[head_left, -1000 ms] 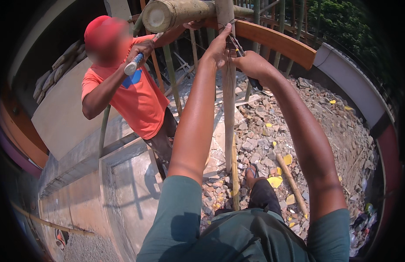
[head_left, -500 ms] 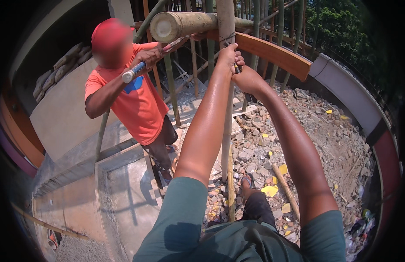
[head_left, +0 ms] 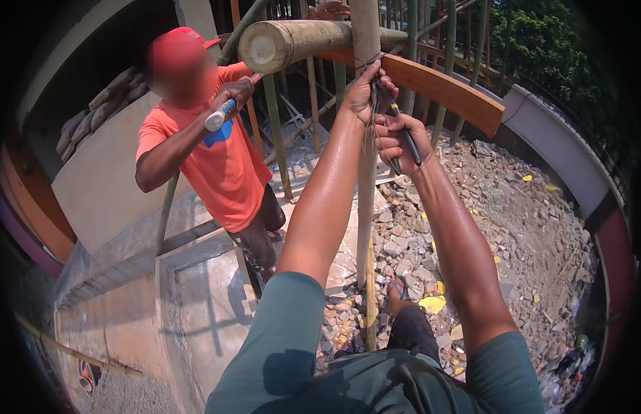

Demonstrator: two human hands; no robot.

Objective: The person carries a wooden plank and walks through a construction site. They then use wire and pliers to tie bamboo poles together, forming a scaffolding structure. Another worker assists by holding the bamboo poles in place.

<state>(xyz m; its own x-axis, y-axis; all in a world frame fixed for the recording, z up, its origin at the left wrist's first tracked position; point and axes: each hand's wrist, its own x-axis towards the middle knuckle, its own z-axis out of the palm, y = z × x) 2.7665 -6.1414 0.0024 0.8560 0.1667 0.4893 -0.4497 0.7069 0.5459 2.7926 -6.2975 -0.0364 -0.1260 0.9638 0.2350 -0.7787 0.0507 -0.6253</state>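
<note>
Two plier handles (head_left: 412,148) now spread, right hand's fingers (head_left: 386,143) looser.

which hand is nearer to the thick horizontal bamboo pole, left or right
Left. The left hand is at the upright post, just below the bamboo pole; the right hand is lower and farther right, holding the pliers.

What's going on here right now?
The person has black-handled pliers in the right hand, just below the left hand. The left hand is raised at an upright pole, close to dark wire around it; its exact grip is unclear. A thick bamboo pole and an orange-brown board cross behind the upright pole. To the left, a co-worker in an orange shirt grips a blue-ended handle.
</note>
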